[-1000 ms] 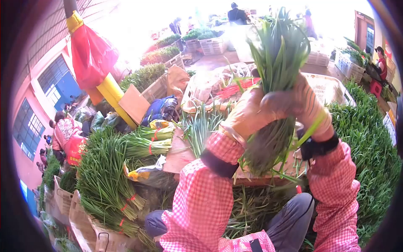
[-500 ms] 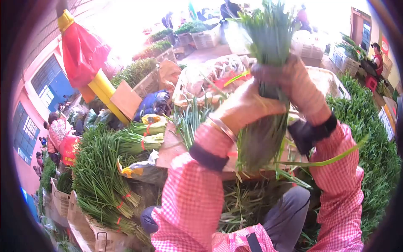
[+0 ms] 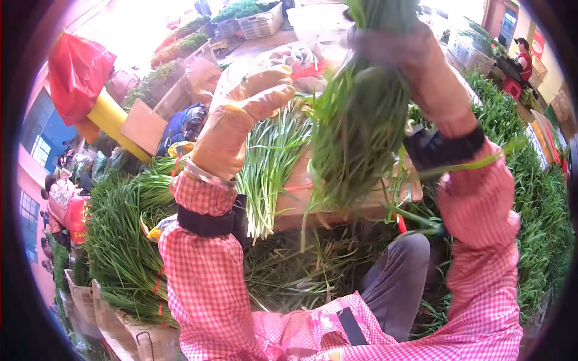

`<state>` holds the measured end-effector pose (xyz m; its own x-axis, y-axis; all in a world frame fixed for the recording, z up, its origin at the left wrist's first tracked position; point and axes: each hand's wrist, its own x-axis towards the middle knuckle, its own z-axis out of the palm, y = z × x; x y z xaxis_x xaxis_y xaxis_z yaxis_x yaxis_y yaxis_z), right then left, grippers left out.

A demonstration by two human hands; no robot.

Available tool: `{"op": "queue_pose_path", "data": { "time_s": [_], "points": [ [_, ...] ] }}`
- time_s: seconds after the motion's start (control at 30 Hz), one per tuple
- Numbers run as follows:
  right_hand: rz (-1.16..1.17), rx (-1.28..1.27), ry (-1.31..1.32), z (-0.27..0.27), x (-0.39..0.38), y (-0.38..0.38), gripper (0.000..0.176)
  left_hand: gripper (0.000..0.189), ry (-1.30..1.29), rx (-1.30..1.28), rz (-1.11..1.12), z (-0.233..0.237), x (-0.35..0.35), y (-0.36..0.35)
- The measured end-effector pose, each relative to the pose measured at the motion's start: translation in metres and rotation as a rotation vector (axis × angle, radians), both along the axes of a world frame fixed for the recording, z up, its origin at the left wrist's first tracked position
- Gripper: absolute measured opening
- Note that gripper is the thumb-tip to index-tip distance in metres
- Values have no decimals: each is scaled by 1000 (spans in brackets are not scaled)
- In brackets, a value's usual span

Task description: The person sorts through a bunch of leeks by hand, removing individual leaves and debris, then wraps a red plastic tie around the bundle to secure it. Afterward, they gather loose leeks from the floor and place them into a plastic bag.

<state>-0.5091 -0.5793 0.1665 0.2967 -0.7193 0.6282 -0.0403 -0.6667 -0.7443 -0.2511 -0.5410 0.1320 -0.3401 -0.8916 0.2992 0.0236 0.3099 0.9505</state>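
Observation:
My right hand (image 3: 415,66) is raised at the upper right, its fingers wrapped round a large bunch of long green leaves (image 3: 361,132). The bunch hangs down over a low wooden board (image 3: 295,186), its outline smeared by motion. Off to the left, my left hand (image 3: 244,114), in a pale glove, is held up with its fingers apart and nothing in them. Below and beside it, loose green stalks with white ends (image 3: 268,174) lie on the board.
Piled green bundles (image 3: 129,240) with red ties are at the left, above a plastic crate (image 3: 150,340). Leafy greens (image 3: 524,210) fill the right side. A red-covered yellow pole (image 3: 117,123) leans at the upper left. A person in red (image 3: 524,60) is far right.
My left hand has let go of the bunch and moved left. My right hand still holds the bunch, which is slightly higher. The view has shifted, showing more of the stalks on the board.

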Motion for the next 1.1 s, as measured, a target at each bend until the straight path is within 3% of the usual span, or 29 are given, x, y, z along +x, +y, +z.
{"op": "queue_pose_path", "data": {
  "time_s": [0.03, 0.07, 0.17, 0.2, 0.23, 0.27, 0.37, 0.43, 0.47, 0.5, 0.53, 0.6, 0.67, 0.73, 0.77, 0.8, 0.87, 0.9, 0.93, 0.97, 1.0, 1.03, 1.1],
  "points": [
    [173, 34, -8, -6, 2, 5, 21, 41, -9, 4, 3, 2, 1, 4],
    [-180, -681, 497, 7, 7, 35, 21, 41, -20, 16, -11, 3, -2, 8],
    [-215, -69, 20, 0, 3, 23, 20, 45, 27, -19, -143, 7, -3, 16],
    [79, -105, 4, -4, 0, 35, 19, 48, -16, -71, -143, 11, -2, 18],
    [-27, -262, 250, 0, 1, 36, 19, 50, -60, -109, -141, 14, -1, 23],
    [-152, -398, 492, 8, 3, 47, 20, 57, -97, 35, -197, 29, -4, 34],
    [-355, -198, 424, 16, 24, 58, 21, 62, -66, 18, -275, 36, -2, 45],
    [131, -260, 94, 3, 11, 49, 21, 70, -114, -36, -294, 40, -2, 54],
    [-58, -345, 205, -1, 16, 45, 23, 72, -118, -44, -309, 40, -1, 56],
    [-39, -476, 200, 7, 25, 55, 23, 74, -123, -52, -330, 43, -4, 58],
    [-12, -616, 198, 22, 35, 65, 23, 77, -288, -149, -370, 55, -5, 62],
    [247, -340, 153, 35, 48, 68, 26, 78, -222, -335, -328, 54, -10, 65],
    [465, -24, 30, 45, 62, 87, 28, 72, -99, -363, -335, 50, -5, 71],
    [343, -1007, 196, 45, 88, 70, 28, 57, 78, -226, -387, 42, 15, 84],
    [226, -1428, 101, 45, 102, 63, 29, 50, 164, -158, -404, 39, 26, 92],
    [95, -1592, 112, 59, 109, 76, 28, 48, 204, -148, -349, 36, 32, 101],
    [190, -1037, 203, 53, 124, 107, 27, 47, 236, -189, -168, 29, 41, 120],
    [199, -770, 198, 51, 132, 125, 27, 50, 305, -76, -179, 33, 46, 136],
    [598, 96, 43, 54, 148, 140, 26, 54, 381, 36, -183, 36, 51, 153],
    [672, -239, 109, 47, 165, 124, 27, 57, 462, 147, -180, 39, 56, 169],
    [736, -567, 117, 39, 183, 109, 28, 60, 301, 109, -101, 42, 64, 181],
    [615, -1311, 188, 32, 206, 79, 29, 62, 139, 74, -21, 43, 71, 191],
    [696, -955, 92, 16, 221, 85, 38, 60, -41, 62, 139, 38, 85, 211]
  ]
}}
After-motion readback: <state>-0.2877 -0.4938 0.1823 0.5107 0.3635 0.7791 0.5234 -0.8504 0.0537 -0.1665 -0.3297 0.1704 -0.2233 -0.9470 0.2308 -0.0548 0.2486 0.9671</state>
